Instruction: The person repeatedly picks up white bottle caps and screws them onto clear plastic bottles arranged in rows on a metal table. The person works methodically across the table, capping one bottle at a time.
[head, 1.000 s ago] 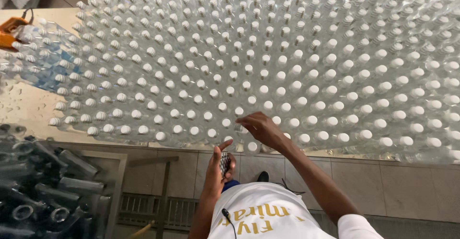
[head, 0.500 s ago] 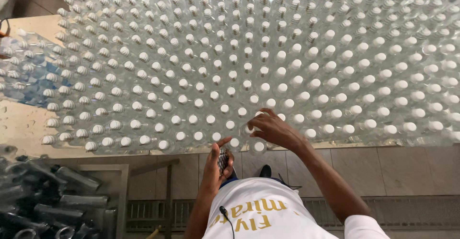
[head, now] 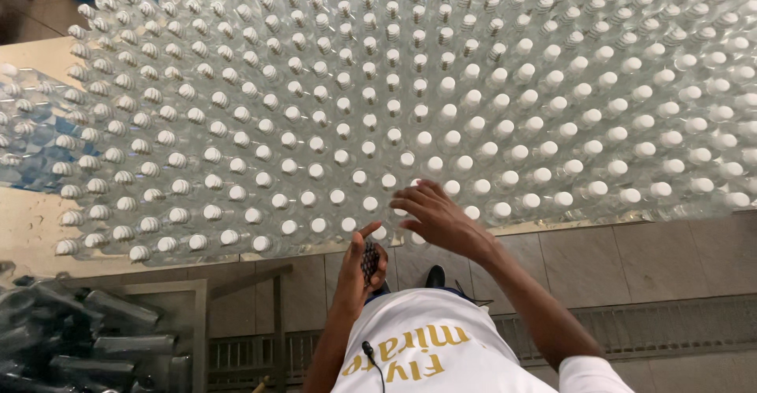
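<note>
table: capped bottles [head: 441, 117] packed touching, no gaps | free: near edge only

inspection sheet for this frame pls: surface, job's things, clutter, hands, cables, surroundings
Surface: table, pale top, almost covered.
Job's things: clear capped bottles upright in dense rows; front-edge bottle under the right hand.
Clutter: loose empty bottles piled lower left; wrapped bottle pack at left.
Hands: right hand on front-row caps, fingers spread; left hand holds a small dark object.
Cables: thin black cord on the white shirt.
Surroundings: tiled floor, metal grating.
</note>
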